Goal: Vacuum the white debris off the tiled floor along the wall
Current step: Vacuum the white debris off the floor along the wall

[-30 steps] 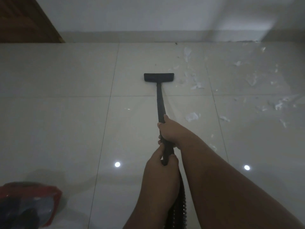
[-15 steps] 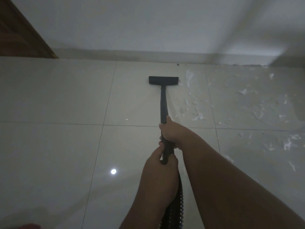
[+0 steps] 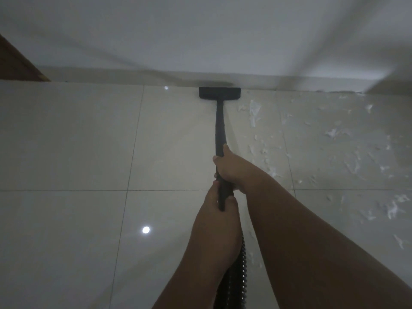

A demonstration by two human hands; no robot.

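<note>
as left hand [image 3: 219,211] and right hand [image 3: 230,171] curl round the wand [image 3: 219,126], white debris [image 3: 254,111] lies right of the nozzle [image 3: 219,93]. right hand sits nearer it.

Dim room: a plain pale wall [image 3: 200,30] with a low skirting [image 3: 111,75] at its foot. Glossy pale floor tiles [image 3: 66,141] mirror two small lights [image 3: 146,229]; brown woodwork [image 3: 15,61] stands far left

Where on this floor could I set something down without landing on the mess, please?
The tiles left of the wand are bare, from the wall down to the near edge, bounded by the door frame at far left. Right of the wand it is crowded: debris lies scattered out to the right edge.
</note>
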